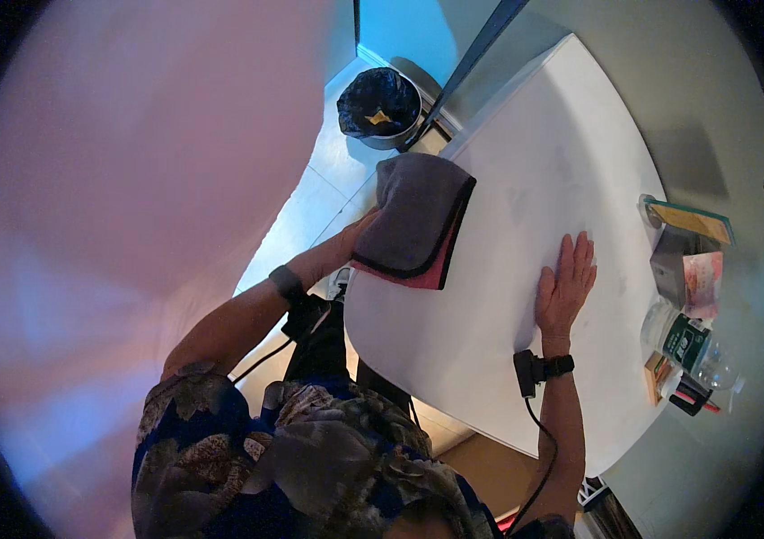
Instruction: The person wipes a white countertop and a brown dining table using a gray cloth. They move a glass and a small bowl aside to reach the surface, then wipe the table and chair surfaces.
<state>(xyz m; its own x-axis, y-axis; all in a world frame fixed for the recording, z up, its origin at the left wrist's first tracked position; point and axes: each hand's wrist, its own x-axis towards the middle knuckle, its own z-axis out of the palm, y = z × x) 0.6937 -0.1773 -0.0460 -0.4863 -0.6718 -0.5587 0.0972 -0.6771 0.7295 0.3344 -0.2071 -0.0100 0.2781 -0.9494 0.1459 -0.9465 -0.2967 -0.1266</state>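
Observation:
A folded microfibre towel [416,209], grey on one face and pinkish red on the other with black edging, lies at the left edge of a white tabletop [490,337] and partly overhangs it. My left hand [362,228] grips the towel from its left side; the towel covers most of the fingers. On the tabletop to the right, my right hand [565,286] rests palm down, the thumb apart from the extended fingers. It holds nothing.
A bin with a black liner [378,101] stands on the floor beyond the table. Along the right edge are a framed card stand [688,219], a tissue box [675,266], a plastic bottle [686,340] and small items. A dark slanted post [466,71] rises behind.

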